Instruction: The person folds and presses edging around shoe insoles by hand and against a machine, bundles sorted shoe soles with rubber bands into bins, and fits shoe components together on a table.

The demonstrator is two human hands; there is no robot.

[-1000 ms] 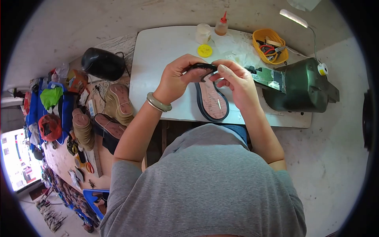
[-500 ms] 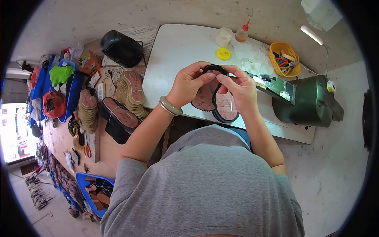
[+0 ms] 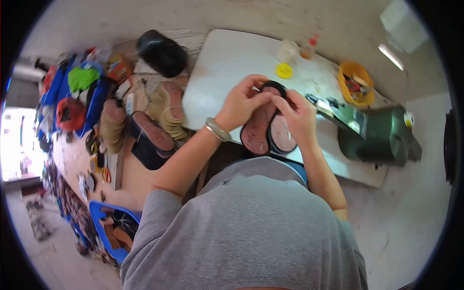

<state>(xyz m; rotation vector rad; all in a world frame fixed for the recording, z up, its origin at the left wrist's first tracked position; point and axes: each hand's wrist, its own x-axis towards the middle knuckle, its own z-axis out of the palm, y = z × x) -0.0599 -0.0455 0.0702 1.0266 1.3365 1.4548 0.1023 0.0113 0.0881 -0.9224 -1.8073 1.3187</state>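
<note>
Both hands are closed on a pink shoe insole (image 3: 255,130) with a black edge strip round it, held over the front edge of the white table. My left hand (image 3: 246,102) grips the upper end from the left, thumb on the pink face. From the right, my right hand (image 3: 300,113) pinches the same end, its thumb near the left one. Partly behind it, under my right hand, lies another pink insole (image 3: 282,131) with a black rim. The fingers hide part of the held insole's top.
The white table (image 3: 227,63) bears a yellow lid (image 3: 284,71), a jar (image 3: 287,50), a red-tipped bottle (image 3: 309,47) and a yellow tool basket (image 3: 356,84). A dark green machine (image 3: 374,135) stands right. Stacked insoles (image 3: 166,108) and a blue bin (image 3: 99,212) are left.
The held insole has turned so more of its pink face shows, and it now covers more of the other insole. The whole view has shifted and blurred slightly.
</note>
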